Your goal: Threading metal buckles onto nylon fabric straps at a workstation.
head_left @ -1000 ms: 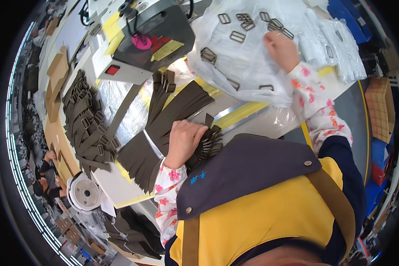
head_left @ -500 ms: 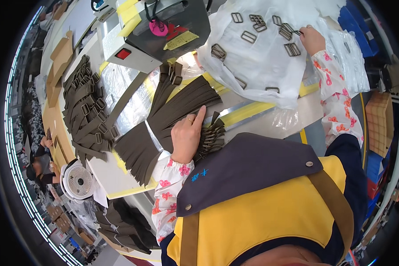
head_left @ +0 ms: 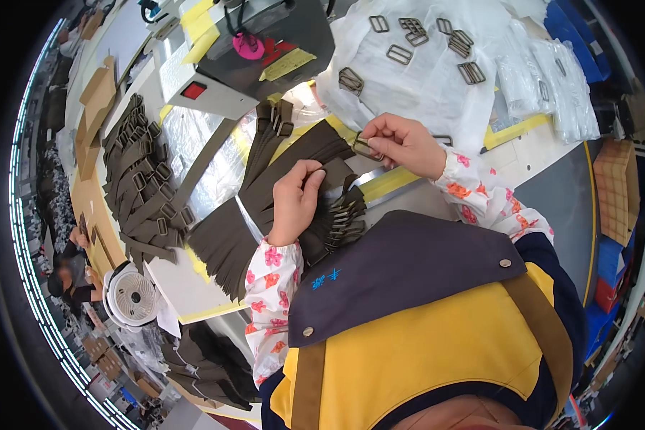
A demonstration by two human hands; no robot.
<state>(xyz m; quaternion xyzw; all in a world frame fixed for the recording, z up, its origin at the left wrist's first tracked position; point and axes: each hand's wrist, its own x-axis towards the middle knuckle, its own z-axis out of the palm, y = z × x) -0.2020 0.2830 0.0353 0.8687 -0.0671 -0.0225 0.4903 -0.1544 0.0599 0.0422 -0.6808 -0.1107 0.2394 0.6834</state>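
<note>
My right hand [head_left: 407, 147] pinches a dark metal slide buckle [head_left: 364, 146] between thumb and fingers, above the table's near edge. Just left of it, the fingers of my left hand [head_left: 296, 203] are closed on the end of an olive webbing strap [head_left: 335, 174]. Beneath that hand lies a fanned bundle of cut straps [head_left: 226, 240], with a pale band across it. Beside it, against my apron, is a cluster of straps with buckles [head_left: 345, 216]. Several loose slide buckles [head_left: 399, 54] rest on a white plastic bag [head_left: 437, 93] at the far right.
A dark machine housing [head_left: 269, 54] stands at the back, beside a white box with a red switch [head_left: 193, 90]. Buckled straps [head_left: 142, 175] are heaped at the left. A small fan [head_left: 132, 295] stands at the near left. Blue bins [head_left: 579, 39] are at the right.
My right hand has come from the plastic bag toward my left hand, now with a slide buckle. My left hand has gone from a pointing finger on the bundle to pinching a strap end.
</note>
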